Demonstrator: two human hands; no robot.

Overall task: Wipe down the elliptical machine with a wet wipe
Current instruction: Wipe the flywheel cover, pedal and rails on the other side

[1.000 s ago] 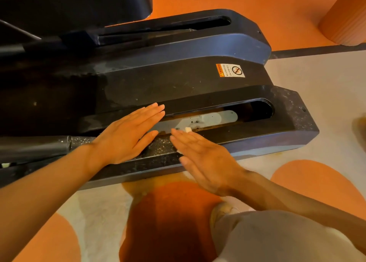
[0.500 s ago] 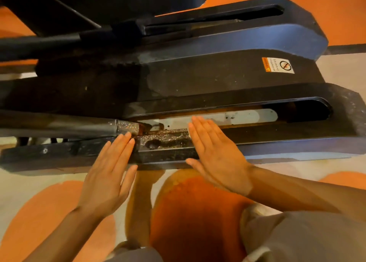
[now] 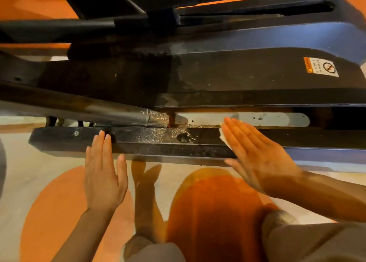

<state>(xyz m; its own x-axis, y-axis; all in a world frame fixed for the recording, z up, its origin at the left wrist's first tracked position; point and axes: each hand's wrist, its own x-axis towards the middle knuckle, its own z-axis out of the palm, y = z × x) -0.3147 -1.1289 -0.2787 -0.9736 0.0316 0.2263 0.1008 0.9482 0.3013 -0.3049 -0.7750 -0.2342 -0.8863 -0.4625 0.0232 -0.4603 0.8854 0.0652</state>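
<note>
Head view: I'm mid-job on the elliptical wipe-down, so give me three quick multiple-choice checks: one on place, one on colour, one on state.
1. Where is the wet wipe?
A. Under the right hand on the near rail
B. On the floor
C. Draped over the metal tube

2. What colour is the edge of the warning sticker?
A. Green
B. Orange
C. Blue

3. How is the left hand?
A. Clenched in a fist
B. Gripping the tube
C. Flat, fingers straight, fingertips at the rail

Answers:
1. A, a white corner peeks out beside the right hand's fingers.
2. B, an orange strip runs along the sticker's left side.
3. C, the fingers lie straight with nothing held.
</note>
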